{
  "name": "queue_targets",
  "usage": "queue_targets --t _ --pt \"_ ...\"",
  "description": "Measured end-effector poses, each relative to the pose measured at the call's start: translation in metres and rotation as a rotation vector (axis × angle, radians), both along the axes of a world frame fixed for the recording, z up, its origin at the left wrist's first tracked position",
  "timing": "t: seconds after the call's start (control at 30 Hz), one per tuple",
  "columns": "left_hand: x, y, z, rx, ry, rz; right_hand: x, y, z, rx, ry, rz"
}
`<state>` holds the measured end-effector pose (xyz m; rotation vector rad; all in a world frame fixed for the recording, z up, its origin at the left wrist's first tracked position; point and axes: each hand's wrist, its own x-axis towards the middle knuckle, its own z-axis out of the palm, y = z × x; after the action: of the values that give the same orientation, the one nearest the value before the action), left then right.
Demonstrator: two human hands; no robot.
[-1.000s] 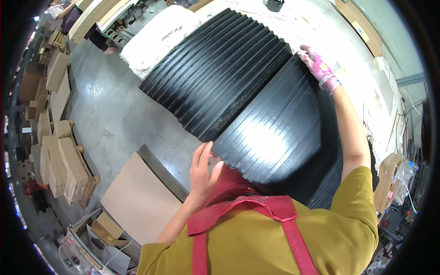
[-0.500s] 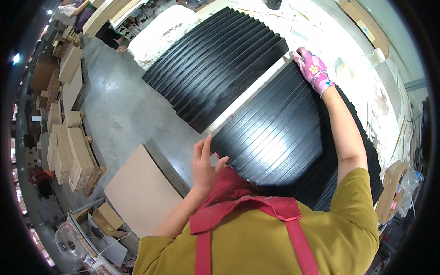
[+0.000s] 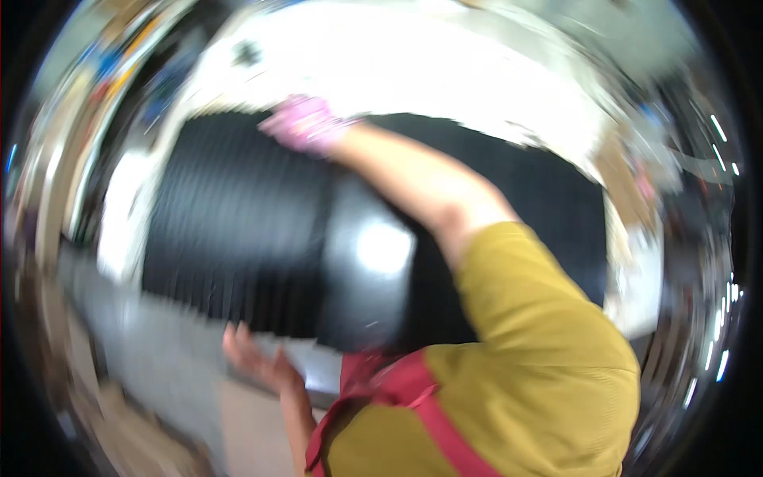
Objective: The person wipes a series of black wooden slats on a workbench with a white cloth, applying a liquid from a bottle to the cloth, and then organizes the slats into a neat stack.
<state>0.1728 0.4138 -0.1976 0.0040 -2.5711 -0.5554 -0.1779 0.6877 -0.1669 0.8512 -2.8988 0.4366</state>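
Observation:
Long black slats (image 3: 230, 215) lie side by side across the work surface, their edges smeared by motion, with a bright glare near the middle. My right hand (image 3: 306, 125), in a pink patterned glove, is at their far edge toward the left; blur hides what its fingers hold, if anything. My bare left hand (image 3: 258, 358) is by the near edge of the slats, its fingers apart and nothing visible in them.
White sheeting (image 3: 413, 60) covers the surface behind the slats. A tan flat board (image 3: 250, 425) stands at the lower left, beside the grey floor (image 3: 143, 342). Blurred brown cardboard (image 3: 624, 179) is at the right.
The view has swung round and blurred. My right hand has crossed leftward along the far edge. The pale gap between the two groups of slats no longer shows.

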Motion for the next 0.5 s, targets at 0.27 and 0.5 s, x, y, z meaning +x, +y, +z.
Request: queue_targets --t 0.27,0.5 --pt "0.041 0.014 0.038 0.207 -0.433 -0.328 0.046 0.063 0.008 0.015 0.347 -0.088" --pt "0.039 0.056 0.056 0.351 -0.530 -0.283 0.078 0.097 0.014 -0.061 -0.062 -0.391"
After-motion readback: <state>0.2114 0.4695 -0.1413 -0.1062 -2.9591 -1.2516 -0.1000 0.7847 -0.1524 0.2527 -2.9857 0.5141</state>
